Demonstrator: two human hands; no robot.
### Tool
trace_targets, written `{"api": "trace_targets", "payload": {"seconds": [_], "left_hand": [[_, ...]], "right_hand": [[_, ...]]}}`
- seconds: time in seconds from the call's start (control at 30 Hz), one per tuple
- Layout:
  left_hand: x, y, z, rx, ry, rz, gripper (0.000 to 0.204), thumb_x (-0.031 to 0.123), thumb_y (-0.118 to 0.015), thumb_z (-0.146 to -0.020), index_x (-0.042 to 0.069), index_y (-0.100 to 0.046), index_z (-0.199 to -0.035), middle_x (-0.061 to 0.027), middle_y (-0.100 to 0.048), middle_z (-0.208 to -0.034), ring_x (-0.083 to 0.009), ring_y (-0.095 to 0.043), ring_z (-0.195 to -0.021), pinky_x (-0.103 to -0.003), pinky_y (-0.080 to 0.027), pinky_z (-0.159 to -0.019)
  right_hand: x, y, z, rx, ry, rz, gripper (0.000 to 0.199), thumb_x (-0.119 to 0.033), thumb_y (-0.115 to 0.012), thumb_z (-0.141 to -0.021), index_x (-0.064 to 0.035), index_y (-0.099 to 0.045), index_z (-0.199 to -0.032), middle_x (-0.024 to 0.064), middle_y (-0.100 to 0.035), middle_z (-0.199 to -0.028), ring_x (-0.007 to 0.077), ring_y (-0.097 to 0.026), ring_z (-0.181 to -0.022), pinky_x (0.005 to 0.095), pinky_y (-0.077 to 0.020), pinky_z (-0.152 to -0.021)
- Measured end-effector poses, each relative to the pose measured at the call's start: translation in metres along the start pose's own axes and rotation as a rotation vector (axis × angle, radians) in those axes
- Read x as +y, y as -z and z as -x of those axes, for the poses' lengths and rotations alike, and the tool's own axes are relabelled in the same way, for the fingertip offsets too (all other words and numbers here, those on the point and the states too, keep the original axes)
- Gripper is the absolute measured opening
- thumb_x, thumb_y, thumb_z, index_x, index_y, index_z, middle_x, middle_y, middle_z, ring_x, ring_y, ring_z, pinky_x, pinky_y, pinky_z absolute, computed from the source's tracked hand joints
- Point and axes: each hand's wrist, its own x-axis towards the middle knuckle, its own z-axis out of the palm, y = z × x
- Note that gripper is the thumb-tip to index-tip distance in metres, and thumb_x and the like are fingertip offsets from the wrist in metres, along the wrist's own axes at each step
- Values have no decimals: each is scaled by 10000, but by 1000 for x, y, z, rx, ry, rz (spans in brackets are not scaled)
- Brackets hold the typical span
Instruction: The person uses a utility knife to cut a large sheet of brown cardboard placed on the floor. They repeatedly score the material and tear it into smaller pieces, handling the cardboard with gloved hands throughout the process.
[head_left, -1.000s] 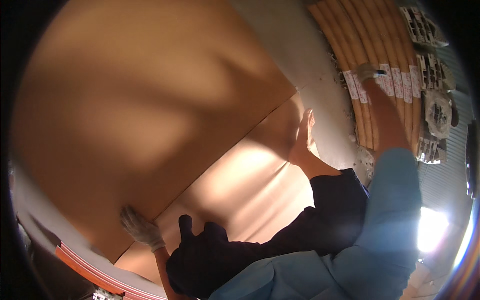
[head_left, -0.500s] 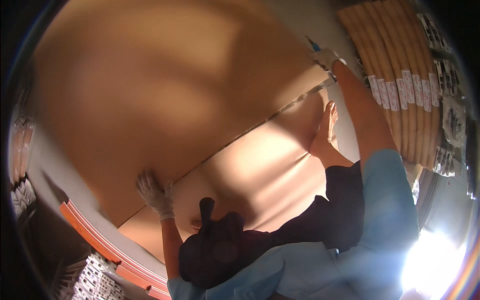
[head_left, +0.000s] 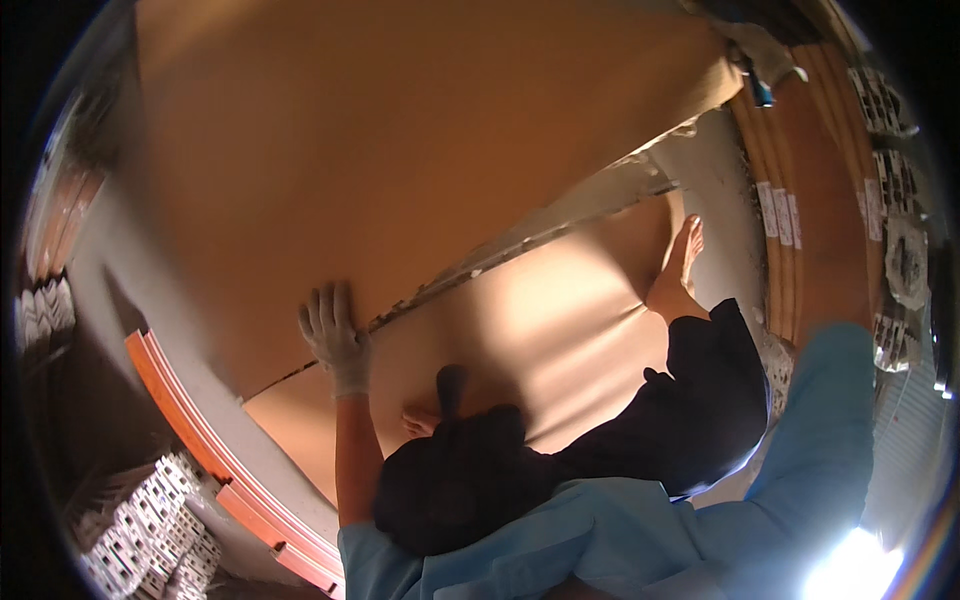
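A large brown sheet (head_left: 430, 130) is split from a second brown sheet (head_left: 560, 310) along a slanting line. My left hand (head_left: 337, 335), in a pale glove, lies with fingers out on the large sheet beside that split. At the upper right, my gloved right hand (head_left: 768, 58) is closed around a blue-handled knife (head_left: 761, 92); its blade is hard to make out. The right hand is at the large sheet's raised right corner, and shadow hides how its fingers meet the edge. Toward the right, the split gapes and shows grey floor; near my left hand it narrows.
My bare foot (head_left: 687, 250) is at the right end of the nearer sheet. Long brown lengths with white labels (head_left: 780, 215) stand at right. An orange-red strip (head_left: 190, 420) and stacked white profiles (head_left: 150, 530) lie at lower left. A bright light (head_left: 855, 570) glares at lower right.
My right hand has moved up and right with the knife, and the large sheet's right corner has lifted, widening the split. My left hand has shifted slightly up and right.
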Motion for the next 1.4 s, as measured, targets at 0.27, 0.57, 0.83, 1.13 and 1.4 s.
{"api": "trace_targets", "payload": {"seconds": [0.27, 0.57, 0.83, 1.13, 1.4], "left_hand": [[-27, 72, -78, 164, 10, 9, 186, 111, -576, -840, 113, -615, -1021, -40, -661, -952, -250, -620, -883, -367, -510, -741], [-43, 69, -124, 142, -47, -33, 96, 106, -574, -810, 143, -640, -869, -25, -648, -789, -232, -633, -758, -372, -517, -620], [-50, 65, -121, 48, 1, -31, 179, 153, -589, -831, 135, -642, -1001, -60, -665, -872, -280, -638, -801, -395, -507, -676], [-47, 60, -115, 29, -17, -49, 174, 145, -604, -819, 137, -646, -988, -52, -663, -893, -267, -632, -836, -389, -510, -684], [-51, 52, -109, 42, -21, -59, 179, 123, -609, -809, 147, -652, -982, -42, -665, -877, -256, -636, -827, -389, -515, -698]], "right_hand": [[-106, -34, 65, 560, 135, 165, 359, -403, -666, -864, -110, -631, -1067, -26, -562, -663, 60, -488, -489, 224, -387, -467], [-113, -269, 203, -409, 453, 590, 313, -234, -669, -835, -73, -618, -1098, 132, -669, -916, 295, -644, -842, 372, -501, -780], [-125, -437, 197, -776, 380, 753, 271, -230, -623, -832, -138, -628, -1086, 104, -662, -1002, 310, -644, -924, 450, -504, -809], [-150, -457, 188, -957, 437, 768, 258, -184, -638, -790, -151, -654, -1046, 91, -671, -947, 280, -648, -915, 446, -512, -767], [-143, -471, 181, -836, 695, 949, 191, -160, -623, -788, -110, -648, -970, 89, -672, -917, 285, -660, -858, 434, -518, -749]]}}
